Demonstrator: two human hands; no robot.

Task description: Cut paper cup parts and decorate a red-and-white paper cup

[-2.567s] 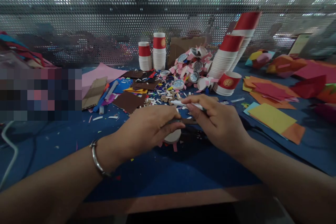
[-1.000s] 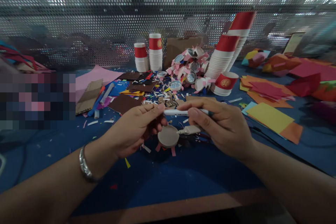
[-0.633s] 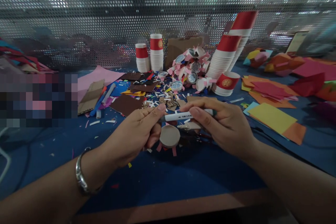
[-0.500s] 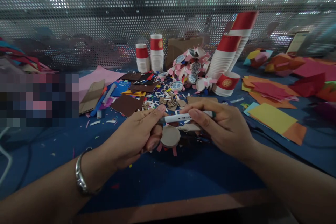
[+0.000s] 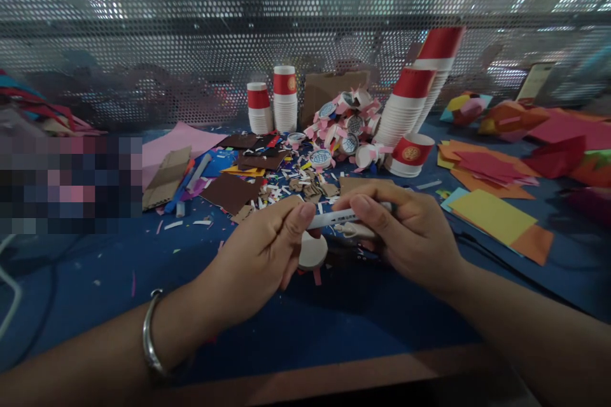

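A white marker (image 5: 331,219) with printed lettering lies level between my two hands over the table. My left hand (image 5: 265,245), a silver bangle on its wrist, is closed on the marker's left end and hides the tip. My right hand (image 5: 413,232) pinches the barrel from the right, and a dark end shows behind its fingers. Below the marker is a round whitish disc (image 5: 313,252) with pink paper strips at its edge, partly covered by my left fingers. A pale slim item (image 5: 354,230) shows under my right hand; its kind is unclear.
Behind stands a heap of similar discs with pink strips (image 5: 351,124), between stacks of red-and-white paper cups (image 5: 285,102). Paper scraps (image 5: 281,187) litter the middle of the blue table (image 5: 363,318). Coloured paper (image 5: 494,216) and a black cable (image 5: 506,261) lie right.
My left hand has shifted slightly right and up along the marker, its thumb now nearer my right hand. It covers more of the disc. The marker has moved slightly right.
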